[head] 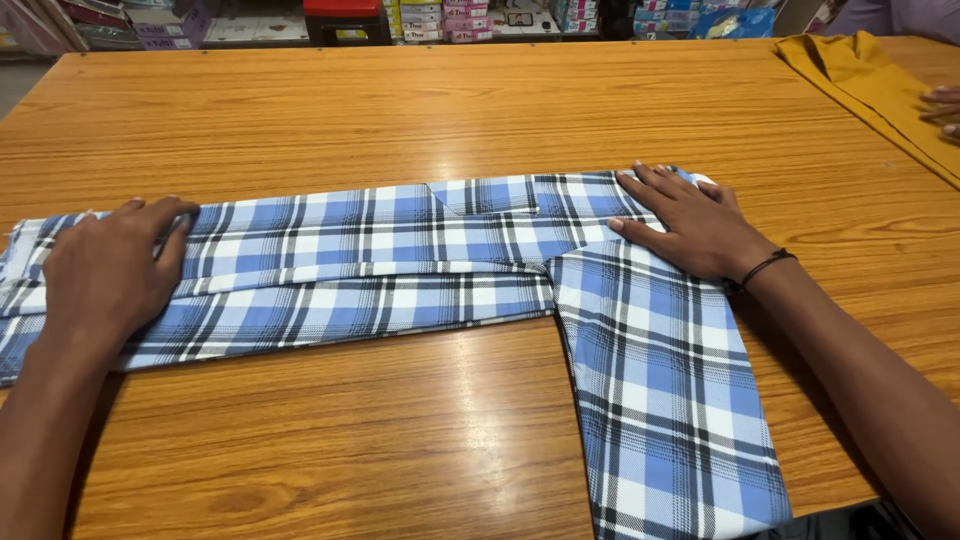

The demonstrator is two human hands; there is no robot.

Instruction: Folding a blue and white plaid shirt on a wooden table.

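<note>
Your left hand (105, 270) lies flat, palm down, fingers loosely spread, on the left end of the blue plaid shirt (400, 260); it grips nothing. Your right hand (690, 225) presses flat on the shirt's right end, fingers spread, a black band (765, 267) at the wrist. The shirt lies folded into a long strip across the wooden table (400, 110), one sleeve (670, 400) hanging over the near edge. A mustard cloth (870, 85) sits far right, another person's fingers (943, 105) on it.
</note>
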